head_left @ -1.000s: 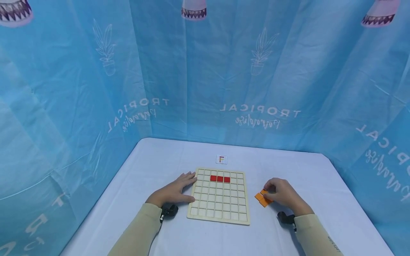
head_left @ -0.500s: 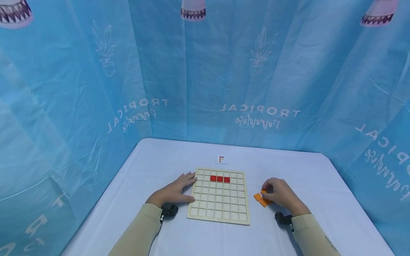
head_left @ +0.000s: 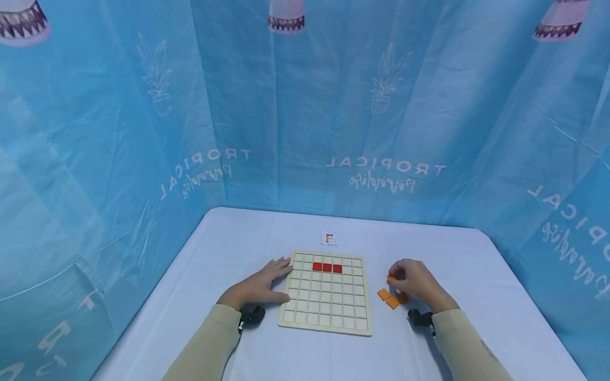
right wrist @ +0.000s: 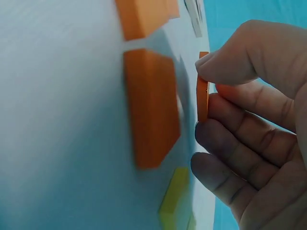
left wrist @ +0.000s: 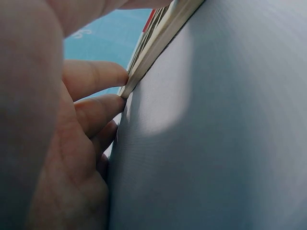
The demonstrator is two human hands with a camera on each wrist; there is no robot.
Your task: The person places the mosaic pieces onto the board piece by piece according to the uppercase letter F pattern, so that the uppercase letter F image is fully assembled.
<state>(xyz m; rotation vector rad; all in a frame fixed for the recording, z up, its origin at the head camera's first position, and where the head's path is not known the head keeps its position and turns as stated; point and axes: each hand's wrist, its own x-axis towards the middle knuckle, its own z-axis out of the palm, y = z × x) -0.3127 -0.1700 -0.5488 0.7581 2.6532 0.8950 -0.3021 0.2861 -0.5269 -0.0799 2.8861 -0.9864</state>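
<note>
My right hand [head_left: 413,280] pinches an orange square tile [right wrist: 203,91] between thumb and fingers, above the table right of the wooden grid board [head_left: 310,305]. Just below that hand lie more orange tiles [head_left: 383,294] on the cloth. In the right wrist view, a yellow tile [right wrist: 175,199] shows under the hand; the head view hides it. My left hand [head_left: 257,284] has its fingers spread, the fingertips and thumb touching the board's left edge. Three red tiles [head_left: 327,268] sit side by side in one row of the board, near its far side.
Behind the board lies a small card [head_left: 329,238] printed with a coloured grid pattern. A white cloth [head_left: 248,344] covers the table. Blue printed curtains [head_left: 305,121] hang around its back and sides. A small black camera [head_left: 419,318] is strapped at the right wrist.
My right hand has taken an orange tile up from the group and shifted slightly away from the tiles left lying. My left hand stays at the board's edge.
</note>
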